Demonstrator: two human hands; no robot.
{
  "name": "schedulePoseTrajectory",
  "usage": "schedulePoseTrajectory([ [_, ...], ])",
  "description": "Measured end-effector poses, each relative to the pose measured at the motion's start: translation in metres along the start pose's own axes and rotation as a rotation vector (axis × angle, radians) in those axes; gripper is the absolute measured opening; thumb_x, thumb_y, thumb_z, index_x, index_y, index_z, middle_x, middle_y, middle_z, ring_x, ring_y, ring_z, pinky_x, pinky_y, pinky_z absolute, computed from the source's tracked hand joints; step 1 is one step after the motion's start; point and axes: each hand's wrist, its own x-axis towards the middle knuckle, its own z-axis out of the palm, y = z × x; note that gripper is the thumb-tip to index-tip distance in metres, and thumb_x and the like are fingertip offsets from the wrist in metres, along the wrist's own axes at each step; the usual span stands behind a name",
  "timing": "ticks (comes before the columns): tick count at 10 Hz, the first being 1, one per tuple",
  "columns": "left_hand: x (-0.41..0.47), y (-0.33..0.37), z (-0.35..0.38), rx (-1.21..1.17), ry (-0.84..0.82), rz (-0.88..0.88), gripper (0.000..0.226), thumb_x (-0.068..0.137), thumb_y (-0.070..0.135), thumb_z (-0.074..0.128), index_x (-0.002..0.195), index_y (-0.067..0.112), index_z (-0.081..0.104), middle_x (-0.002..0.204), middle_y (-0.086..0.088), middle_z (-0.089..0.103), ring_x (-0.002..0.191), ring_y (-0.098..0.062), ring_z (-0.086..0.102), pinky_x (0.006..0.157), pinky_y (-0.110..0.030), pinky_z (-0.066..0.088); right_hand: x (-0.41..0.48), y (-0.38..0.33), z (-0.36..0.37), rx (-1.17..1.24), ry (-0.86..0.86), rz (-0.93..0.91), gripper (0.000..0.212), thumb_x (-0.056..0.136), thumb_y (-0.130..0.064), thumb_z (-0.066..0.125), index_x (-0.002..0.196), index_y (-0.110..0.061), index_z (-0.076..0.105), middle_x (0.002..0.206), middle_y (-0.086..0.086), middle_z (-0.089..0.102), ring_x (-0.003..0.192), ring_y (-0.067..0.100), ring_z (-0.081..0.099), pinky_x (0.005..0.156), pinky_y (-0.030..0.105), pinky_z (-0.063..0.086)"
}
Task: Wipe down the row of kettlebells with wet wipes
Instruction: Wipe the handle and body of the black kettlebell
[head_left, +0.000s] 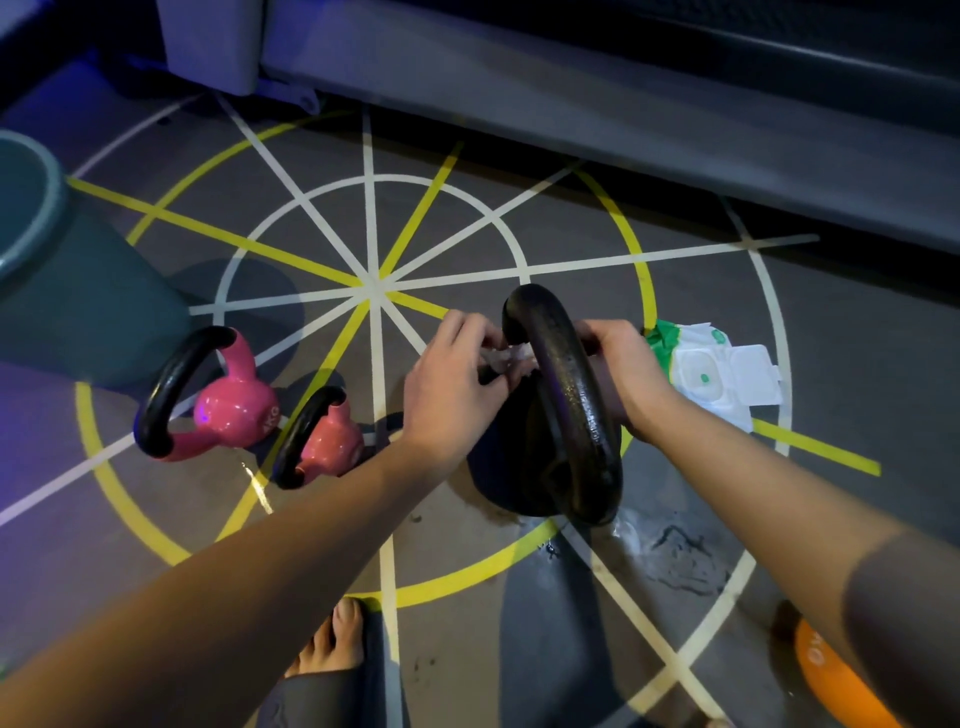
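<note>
**Black kettlebell held, wipe at its handle**

The black kettlebell (571, 400) stands on the line-marked floor (322, 218) between both hands. Its thick loop handle looks dark, rough and glistening. The right hand (623, 374) curls round the handle's right side. The left hand (452, 379) pinches a crumpled white wet wipe (511, 358) at the handle's left edge. Two pink kettlebells (228, 410) sit to the left. The wipes pack (722, 374) lies to the right with its lid open.

Floor (311, 218) carries kettlebells (234, 410) and a wipes pack (722, 374).
</note>
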Motion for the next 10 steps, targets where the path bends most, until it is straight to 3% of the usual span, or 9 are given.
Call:
schedulePoseTrajectory([
  [1, 0.004, 0.003, 0.003, -0.189, 0.01, -0.175, 0.034, 0.079, 0.039, 0.083, 0.098, 0.024, 0.059, 0.091, 0.01, 0.06, 0.08, -0.013, 0.061, 0.075, -0.045, 0.056, -0.007, 0.0, -0.009, -0.18, -0.019, -0.062, 0.025, 0.097, -0.007, 0.053, 0.08, -0.023, 0.062, 0.082, 0.001, 0.062, 0.09, 0.027, 0.057, 0.087, 0.04, 0.049],
  [2, 0.004, 0.007, 0.005, -0.293, 0.005, -0.302, 0.03, 0.079, 0.032, 0.086, 0.098, 0.022, 0.065, 0.086, 0.007, 0.066, 0.076, -0.014, 0.064, 0.076, -0.037, 0.057, -0.01, 0.006, -0.017, -0.26, -0.107, -0.143, 0.004, 0.092, -0.019, 0.07, 0.088, -0.019, 0.07, 0.086, -0.004, 0.069, 0.089, 0.021, 0.066, 0.084, 0.033, 0.051],
  [3, 0.008, 0.013, 0.005, -0.331, -0.047, -0.42, 0.019, 0.082, 0.025, 0.085, 0.094, 0.019, 0.072, 0.086, 0.004, 0.069, 0.081, -0.009, 0.066, 0.073, -0.023, 0.055, -0.01, 0.006, -0.02, -0.265, -0.064, -0.136, 0.008, 0.089, -0.028, 0.077, 0.089, -0.02, 0.076, 0.084, -0.006, 0.075, 0.08, 0.01, 0.068, 0.078, 0.032, 0.054],
  [4, 0.015, 0.016, 0.003, -0.403, -0.07, -0.531, 0.012, 0.081, 0.019, 0.085, 0.089, 0.018, 0.075, 0.086, 0.002, 0.072, 0.083, -0.008, 0.068, 0.076, -0.025, 0.057, -0.003, 0.007, -0.014, -0.328, 0.064, -0.222, 0.015, 0.088, -0.012, 0.074, 0.076, -0.017, 0.068, 0.07, -0.008, 0.065, 0.07, 0.007, 0.057, 0.068, 0.026, 0.047],
  [5, 0.015, 0.018, 0.001, -0.365, -0.098, -0.494, 0.012, 0.083, 0.02, 0.084, 0.09, 0.019, 0.075, 0.088, 0.003, 0.071, 0.086, -0.008, 0.067, 0.082, -0.029, 0.058, -0.004, -0.003, -0.009, -0.274, 0.075, -0.086, 0.028, 0.095, -0.007, 0.055, 0.073, -0.023, 0.061, 0.069, -0.006, 0.058, 0.073, 0.014, 0.054, 0.071, 0.026, 0.044],
  [7, 0.011, 0.014, 0.0, -0.321, -0.119, -0.397, 0.013, 0.085, 0.02, 0.082, 0.094, 0.018, 0.074, 0.086, 0.005, 0.072, 0.085, -0.008, 0.069, 0.083, -0.03, 0.058, -0.002, 0.0, -0.005, -0.136, 0.061, -0.001, 0.026, 0.091, -0.02, 0.049, 0.071, -0.023, 0.065, 0.082, 0.0, 0.064, 0.086, 0.019, 0.059, 0.087, 0.04, 0.049],
  [8, 0.012, 0.009, 0.003, -0.288, -0.11, -0.393, 0.019, 0.084, 0.023, 0.083, 0.098, 0.018, 0.071, 0.081, 0.006, 0.071, 0.083, -0.008, 0.069, 0.081, -0.031, 0.057, 0.0, 0.0, -0.006, -0.199, 0.104, -0.01, 0.028, 0.093, -0.017, 0.051, 0.069, -0.022, 0.064, 0.076, -0.004, 0.063, 0.083, 0.017, 0.058, 0.083, 0.037, 0.048],
  [9, 0.015, 0.005, 0.006, -0.155, -0.114, -0.388, 0.02, 0.086, 0.034, 0.081, 0.1, 0.022, 0.072, 0.077, 0.008, 0.07, 0.084, -0.013, 0.068, 0.083, -0.039, 0.057, 0.003, -0.001, -0.007, -0.547, 0.148, -0.182, 0.016, 0.087, -0.02, 0.065, 0.071, -0.017, 0.067, 0.069, -0.006, 0.064, 0.074, 0.015, 0.061, 0.074, 0.032, 0.049],
  [10, 0.015, 0.009, 0.006, 0.002, -0.145, -0.326, 0.016, 0.092, 0.037, 0.071, 0.101, 0.023, 0.071, 0.09, 0.003, 0.072, 0.091, -0.023, 0.067, 0.085, -0.043, 0.057, 0.0, -0.004, -0.007, -0.589, 0.115, -0.164, 0.016, 0.084, -0.023, 0.065, 0.068, -0.019, 0.064, 0.065, -0.006, 0.059, 0.071, 0.019, 0.061, 0.071, 0.033, 0.046],
])
